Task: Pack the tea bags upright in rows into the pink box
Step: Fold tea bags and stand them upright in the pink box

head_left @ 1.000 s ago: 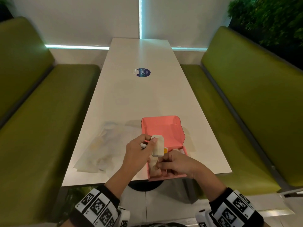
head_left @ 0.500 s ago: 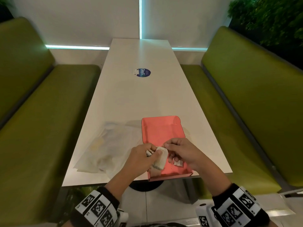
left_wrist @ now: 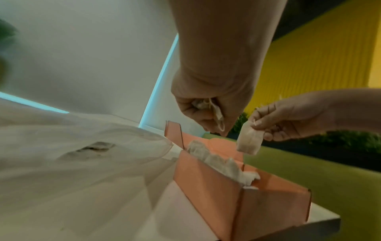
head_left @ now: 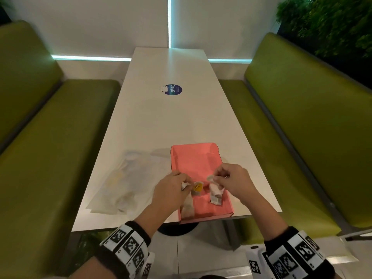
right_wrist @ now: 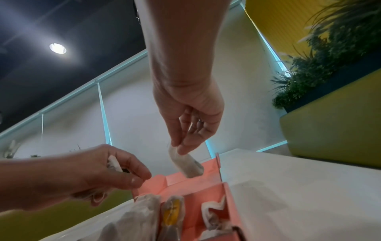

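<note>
The open pink box [head_left: 197, 164] lies at the table's near edge. Tea bags [head_left: 187, 208] stand along its left wall, one with a yellow tag [head_left: 197, 187] beside them, and others [head_left: 216, 200] lean at the right wall. My left hand [head_left: 186, 185] hovers over the box's left side and grips a crumpled tea bag [left_wrist: 216, 112]. My right hand [head_left: 213, 179] pinches the top of another tea bag [left_wrist: 249, 141], which hangs upright above the box's right half [right_wrist: 185, 163]. The two hands are apart.
A crumpled clear plastic bag [head_left: 124, 184] lies on the white table [head_left: 161, 121] left of the box. A round blue sticker [head_left: 173, 90] sits farther back. Green benches [head_left: 302, 127] run along both sides. The box's near end reaches the table's edge.
The hands were together over the box's near left corner. The right hand has since drawn to the right with one tea bag hanging from its fingers; the left hand stays.
</note>
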